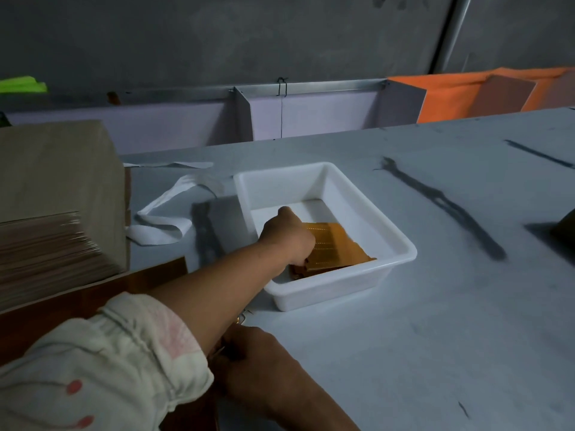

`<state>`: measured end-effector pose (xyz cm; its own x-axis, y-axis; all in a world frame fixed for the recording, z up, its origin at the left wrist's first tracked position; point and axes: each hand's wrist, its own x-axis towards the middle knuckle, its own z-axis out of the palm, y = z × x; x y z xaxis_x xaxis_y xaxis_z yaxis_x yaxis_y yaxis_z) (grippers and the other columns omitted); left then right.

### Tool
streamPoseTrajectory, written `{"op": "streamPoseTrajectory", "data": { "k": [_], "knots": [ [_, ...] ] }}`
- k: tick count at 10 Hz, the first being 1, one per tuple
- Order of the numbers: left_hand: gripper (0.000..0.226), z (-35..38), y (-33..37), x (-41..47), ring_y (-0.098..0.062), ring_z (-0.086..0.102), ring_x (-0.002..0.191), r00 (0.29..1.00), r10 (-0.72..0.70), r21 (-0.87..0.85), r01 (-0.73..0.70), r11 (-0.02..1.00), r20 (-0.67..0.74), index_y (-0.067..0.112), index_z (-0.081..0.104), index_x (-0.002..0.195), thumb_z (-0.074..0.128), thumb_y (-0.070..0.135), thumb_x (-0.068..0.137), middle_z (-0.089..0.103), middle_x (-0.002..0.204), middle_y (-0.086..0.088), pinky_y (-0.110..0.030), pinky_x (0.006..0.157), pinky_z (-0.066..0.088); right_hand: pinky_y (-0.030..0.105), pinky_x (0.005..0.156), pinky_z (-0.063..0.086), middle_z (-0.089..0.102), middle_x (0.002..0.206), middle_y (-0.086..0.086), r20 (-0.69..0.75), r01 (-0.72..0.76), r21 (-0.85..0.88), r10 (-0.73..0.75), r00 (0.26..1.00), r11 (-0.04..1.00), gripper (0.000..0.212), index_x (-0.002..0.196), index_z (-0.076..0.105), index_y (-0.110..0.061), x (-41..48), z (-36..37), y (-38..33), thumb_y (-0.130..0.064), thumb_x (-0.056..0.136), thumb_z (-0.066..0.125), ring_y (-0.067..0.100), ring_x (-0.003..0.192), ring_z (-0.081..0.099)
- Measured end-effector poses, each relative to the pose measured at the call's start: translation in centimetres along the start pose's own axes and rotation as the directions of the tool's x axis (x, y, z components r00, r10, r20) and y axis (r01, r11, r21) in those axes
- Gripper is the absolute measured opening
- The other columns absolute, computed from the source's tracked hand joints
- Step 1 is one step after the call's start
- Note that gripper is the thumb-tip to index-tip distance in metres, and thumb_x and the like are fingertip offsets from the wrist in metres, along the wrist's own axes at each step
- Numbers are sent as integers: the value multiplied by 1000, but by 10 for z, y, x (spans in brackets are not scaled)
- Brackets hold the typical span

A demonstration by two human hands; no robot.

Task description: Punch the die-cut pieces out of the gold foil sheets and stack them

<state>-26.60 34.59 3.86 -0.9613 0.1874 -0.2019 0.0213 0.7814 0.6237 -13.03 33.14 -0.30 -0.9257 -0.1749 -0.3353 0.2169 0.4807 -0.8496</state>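
Observation:
A white plastic tray stands in the middle of the grey table and holds a small stack of gold foil pieces. My left hand reaches into the tray from the lower left. Its fingers curl down over the left edge of the top gold piece. My right hand lies on the table near the front edge, below my left forearm. That forearm hides its fingertips, so what they hold is unclear. A small gold glint shows just above the right hand.
An open cardboard box with a thick stack of sheets stands at the left. A white strap lies behind it. A dark brown sheet lies under my left arm. Dark smears mark the table. Orange panels lean at the back right.

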Motion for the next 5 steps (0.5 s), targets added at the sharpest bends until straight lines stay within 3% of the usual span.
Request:
{"op": "streamPoseTrajectory", "data": {
  "k": [1,2,3,4,5],
  "knots": [
    [52,0,4,-3,-24,53,89,999,31,208,-39,977,42,7,41,127,70,8,84,54,105,-10,-26,54,41,1,61,36,66,113,5,22,-5,-13,5,1000,1000,17,109,66,-17,6,-2,-5,-15,97,54,7,88,56],
    [42,2,3,-4,-22,51,83,999,46,235,-51,971,29,6,42,123,62,4,86,53,102,-10,-25,46,32,15,78,41,61,127,6,55,-37,-51,39,998,998,27,125,60,-13,9,-2,-6,-20,100,52,18,115,57],
    [31,3,3,-10,-22,51,83,998,60,248,-63,967,19,6,47,116,57,3,87,57,110,-12,-24,50,35,20,86,37,58,134,6,26,-39,-72,41,999,997,31,129,57,-13,5,-2,-7,-23,100,52,19,121,55],
    [25,7,2,-11,-24,56,91,997,75,283,-80,956,26,6,52,112,59,6,88,59,114,-14,-26,64,42,26,100,38,52,142,8,60,-73,-91,79,995,993,39,139,50,-12,7,-3,-5,-21,102,51,22,129,50],
    [32,8,1,-16,-23,50,93,993,120,292,-120,949,18,6,51,120,58,9,90,50,122,-14,-28,73,41,27,104,38,52,142,7,52,-81,-81,86,995,993,39,140,49,-12,5,-4,-8,-22,102,51,21,129,50]
  ]
}}
